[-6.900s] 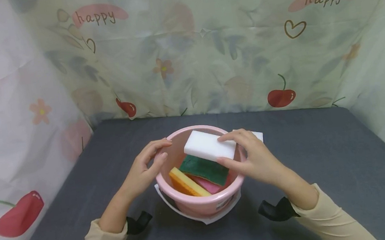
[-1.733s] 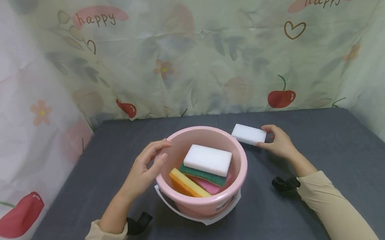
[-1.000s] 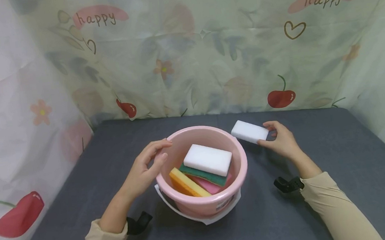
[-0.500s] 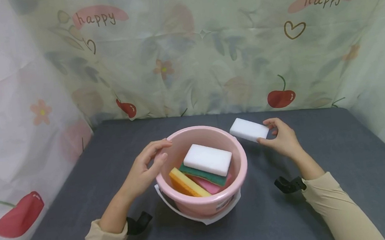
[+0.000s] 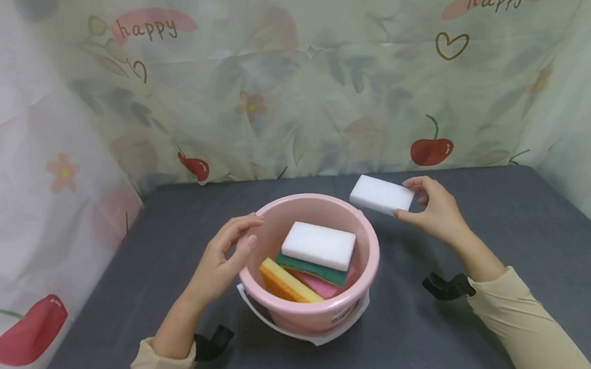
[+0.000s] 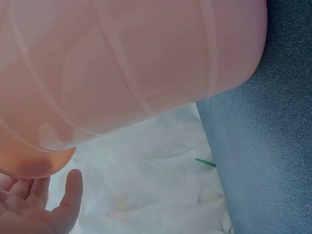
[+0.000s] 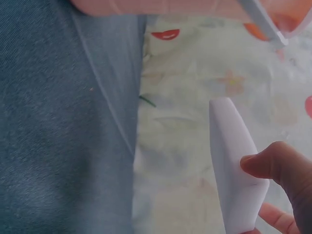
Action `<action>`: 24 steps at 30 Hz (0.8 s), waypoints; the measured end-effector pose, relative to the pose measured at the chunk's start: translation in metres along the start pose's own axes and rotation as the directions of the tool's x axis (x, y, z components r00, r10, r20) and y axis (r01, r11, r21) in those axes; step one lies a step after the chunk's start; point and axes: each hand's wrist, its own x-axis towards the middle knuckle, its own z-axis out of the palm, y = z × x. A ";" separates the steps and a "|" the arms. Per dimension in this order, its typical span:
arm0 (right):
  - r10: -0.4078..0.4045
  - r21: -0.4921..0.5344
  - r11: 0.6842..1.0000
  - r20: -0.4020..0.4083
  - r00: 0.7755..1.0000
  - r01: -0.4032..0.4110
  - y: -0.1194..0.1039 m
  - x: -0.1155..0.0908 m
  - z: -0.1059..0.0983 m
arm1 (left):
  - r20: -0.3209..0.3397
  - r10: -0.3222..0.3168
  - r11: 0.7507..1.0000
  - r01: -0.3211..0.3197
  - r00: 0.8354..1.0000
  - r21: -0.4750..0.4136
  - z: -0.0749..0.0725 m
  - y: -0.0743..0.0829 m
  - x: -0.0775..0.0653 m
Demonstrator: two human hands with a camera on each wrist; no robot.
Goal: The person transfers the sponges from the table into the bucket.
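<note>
My right hand [image 5: 439,211] pinches a white sponge [image 5: 381,194] by its right end, between thumb and fingers. In the head view it is raised beside the far right rim of a pink bucket [image 5: 314,307]; the right wrist view shows the same block [image 7: 236,165] off the dark tabletop. At the bucket's left rim my left hand [image 5: 222,258] rests with loosely stretched fingers; the left wrist view shows its thumb [image 6: 73,195] standing apart from the wall. Inside the bucket, another white sponge [image 5: 319,245] lies on a green scouring pad [image 5: 315,270], beside a yellow-orange sponge [image 5: 286,281].
A pink piece [image 5: 323,287] shows partly under the green pad. The bucket's white handle [image 5: 316,341] hangs down at its front. Dark cloth [image 5: 495,235] covers the table, and a patterned curtain [image 5: 314,104] closes off the back and sides.
My right hand has let go of one white sponge in the bucket, taken hold of another to the right, and raised it slowly. The left hand has stayed at the rim.
</note>
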 end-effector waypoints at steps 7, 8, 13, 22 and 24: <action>-0.021 0.002 1.000 0.006 1.000 0.021 -0.013 -0.006 -0.007 | -0.002 0.004 1.000 -0.004 1.000 -0.001 0.000 0.000 0.000; -0.024 0.003 1.000 0.005 1.000 0.024 -0.015 -0.006 -0.007 | -0.002 0.004 1.000 -0.004 1.000 -0.002 0.000 0.000 0.000; -0.049 0.030 0.998 -0.015 0.999 0.049 -0.019 -0.008 -0.008 | -0.002 0.010 1.000 -0.010 1.000 -0.005 0.000 0.000 0.000; -0.089 0.095 0.991 -0.063 0.994 0.095 -0.026 -0.012 -0.008 | -0.001 0.020 1.000 -0.020 1.000 -0.011 0.000 0.000 0.000; -0.094 0.095 0.990 -0.072 0.993 0.101 -0.028 -0.013 -0.009 | -0.002 0.021 1.000 -0.021 1.000 -0.013 0.000 0.000 0.000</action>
